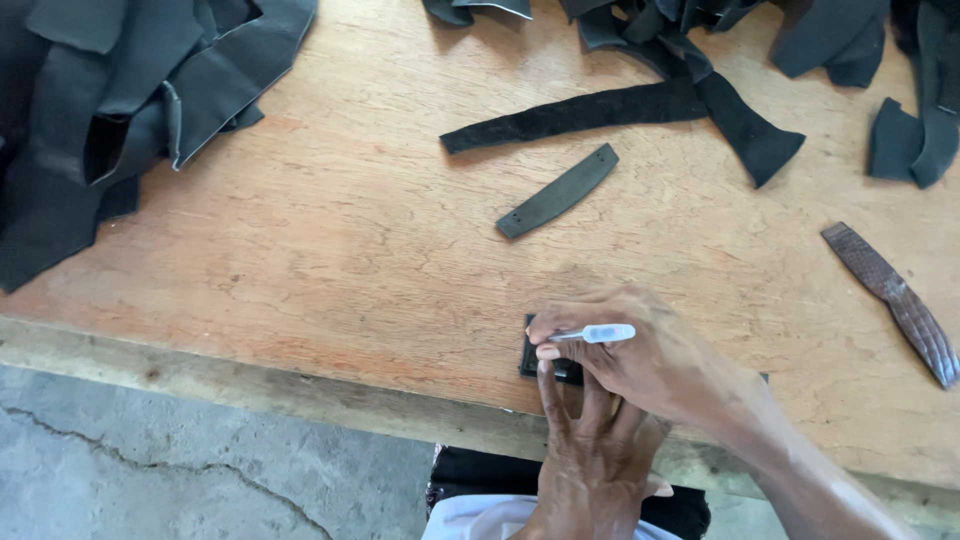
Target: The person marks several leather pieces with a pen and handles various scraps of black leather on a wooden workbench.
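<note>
Spanning most of the frame, the wooden table (330,230) carries heaped black leather offcuts (110,100) at upper left. Lower centre, the right hand (655,360) pinches a white pen (598,333) over a small black leather piece (540,358) near the table's edge; the left hand (590,455), fingers spread flat, pins it. A loosened press could let the piece slide and the line wander.

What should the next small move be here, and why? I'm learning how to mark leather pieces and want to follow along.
Probably draw the clear-barrelled pen along the edge of the small black leather piece. The right hand holds the pen with its tip at that piece, the left hand presses fingers on it near the wooden table's edge, so it looks pinned for tracing.
</note>
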